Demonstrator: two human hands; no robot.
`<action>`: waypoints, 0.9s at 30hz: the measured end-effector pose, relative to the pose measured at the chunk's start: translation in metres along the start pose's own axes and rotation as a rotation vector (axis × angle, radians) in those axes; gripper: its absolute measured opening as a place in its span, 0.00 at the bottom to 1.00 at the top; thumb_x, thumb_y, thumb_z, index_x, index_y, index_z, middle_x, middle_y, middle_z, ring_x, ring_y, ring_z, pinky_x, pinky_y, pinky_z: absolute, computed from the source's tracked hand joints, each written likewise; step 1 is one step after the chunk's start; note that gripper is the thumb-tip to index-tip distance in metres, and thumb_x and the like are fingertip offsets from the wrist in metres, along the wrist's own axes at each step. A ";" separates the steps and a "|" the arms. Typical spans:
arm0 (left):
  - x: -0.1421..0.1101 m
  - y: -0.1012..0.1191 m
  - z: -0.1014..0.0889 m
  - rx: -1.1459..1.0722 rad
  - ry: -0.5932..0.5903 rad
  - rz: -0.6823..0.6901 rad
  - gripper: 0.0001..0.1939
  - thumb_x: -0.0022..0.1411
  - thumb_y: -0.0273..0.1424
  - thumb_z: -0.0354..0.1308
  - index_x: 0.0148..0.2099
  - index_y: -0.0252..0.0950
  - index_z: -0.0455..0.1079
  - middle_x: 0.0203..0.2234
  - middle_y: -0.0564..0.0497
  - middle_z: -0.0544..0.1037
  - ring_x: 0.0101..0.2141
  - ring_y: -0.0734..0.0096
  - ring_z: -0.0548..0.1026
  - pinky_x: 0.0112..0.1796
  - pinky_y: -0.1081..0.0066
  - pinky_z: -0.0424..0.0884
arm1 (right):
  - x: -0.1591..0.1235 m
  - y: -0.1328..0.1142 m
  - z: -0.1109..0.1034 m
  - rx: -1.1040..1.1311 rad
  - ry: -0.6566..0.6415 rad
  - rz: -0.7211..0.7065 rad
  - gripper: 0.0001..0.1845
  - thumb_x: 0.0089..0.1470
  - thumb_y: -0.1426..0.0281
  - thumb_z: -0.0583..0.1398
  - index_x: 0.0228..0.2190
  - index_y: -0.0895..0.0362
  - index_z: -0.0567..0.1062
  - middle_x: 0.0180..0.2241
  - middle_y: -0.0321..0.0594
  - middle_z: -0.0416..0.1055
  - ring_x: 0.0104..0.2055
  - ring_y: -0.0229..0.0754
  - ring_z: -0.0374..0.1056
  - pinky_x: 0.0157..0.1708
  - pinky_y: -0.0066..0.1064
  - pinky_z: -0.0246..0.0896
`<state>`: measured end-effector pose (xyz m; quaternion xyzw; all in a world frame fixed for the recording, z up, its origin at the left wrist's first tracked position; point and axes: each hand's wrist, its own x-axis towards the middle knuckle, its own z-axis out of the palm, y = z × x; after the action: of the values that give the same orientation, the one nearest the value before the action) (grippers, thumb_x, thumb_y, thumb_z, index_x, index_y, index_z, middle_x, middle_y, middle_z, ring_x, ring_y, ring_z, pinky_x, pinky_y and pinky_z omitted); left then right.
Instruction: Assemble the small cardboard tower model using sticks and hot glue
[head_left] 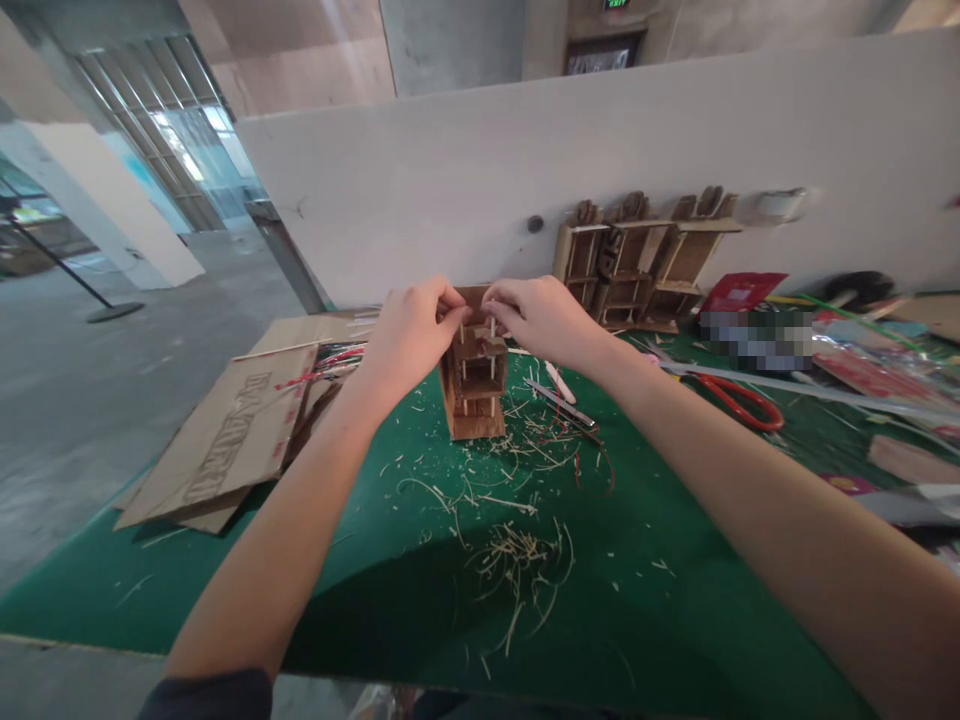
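Note:
A small upright cardboard structure, with several shelf-like levels and pale sticks as posts, stands on the green tabletop. Both hands meet at its top. My left hand has thumb and forefinger pinched at the upper left corner; what lies between them is hidden. On the other side, my right hand pinches the upper end of a pale stick at the upper right corner. Wood shavings and thin strips are scattered in front of the structure. A utility knife lies to its right.
Similar cardboard structures lean against the white partition at the back right. Flattened cardboard lies at left. Red-handled scissors, a red packet and mixed materials crowd the right side.

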<state>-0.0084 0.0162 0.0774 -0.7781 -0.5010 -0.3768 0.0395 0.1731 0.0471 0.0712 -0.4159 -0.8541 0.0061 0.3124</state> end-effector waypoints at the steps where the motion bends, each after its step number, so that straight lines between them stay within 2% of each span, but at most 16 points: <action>1: 0.000 0.000 0.001 0.005 0.000 0.001 0.05 0.60 0.30 0.56 0.36 0.37 0.73 0.32 0.49 0.81 0.33 0.68 0.76 0.36 0.68 0.68 | 0.000 0.000 0.000 -0.002 0.002 0.000 0.15 0.61 0.67 0.51 0.36 0.57 0.76 0.28 0.36 0.74 0.32 0.38 0.68 0.36 0.30 0.55; 14: 0.001 -0.004 0.001 -0.036 -0.022 0.052 0.04 0.59 0.29 0.57 0.36 0.37 0.73 0.31 0.50 0.80 0.31 0.70 0.75 0.34 0.69 0.66 | -0.001 -0.002 0.002 -0.054 0.000 0.032 0.14 0.60 0.68 0.52 0.37 0.56 0.77 0.29 0.37 0.75 0.31 0.37 0.66 0.33 0.30 0.52; 22: 0.001 -0.002 0.001 -0.035 -0.035 0.063 0.03 0.59 0.28 0.57 0.35 0.37 0.72 0.30 0.51 0.80 0.30 0.71 0.74 0.33 0.69 0.66 | -0.003 0.000 0.008 -0.029 -0.002 0.058 0.15 0.60 0.66 0.51 0.38 0.57 0.76 0.29 0.39 0.75 0.33 0.39 0.67 0.36 0.32 0.55; 27: 0.001 -0.002 0.002 -0.079 -0.035 0.052 0.03 0.59 0.27 0.57 0.35 0.37 0.72 0.31 0.51 0.80 0.31 0.71 0.76 0.34 0.70 0.67 | -0.019 -0.010 -0.002 0.004 0.074 0.118 0.21 0.60 0.62 0.52 0.50 0.58 0.70 0.43 0.46 0.74 0.42 0.45 0.68 0.38 0.35 0.59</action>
<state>-0.0088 0.0191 0.0757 -0.7984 -0.4658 -0.3815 0.0099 0.1757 0.0266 0.0655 -0.4647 -0.8160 0.0107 0.3436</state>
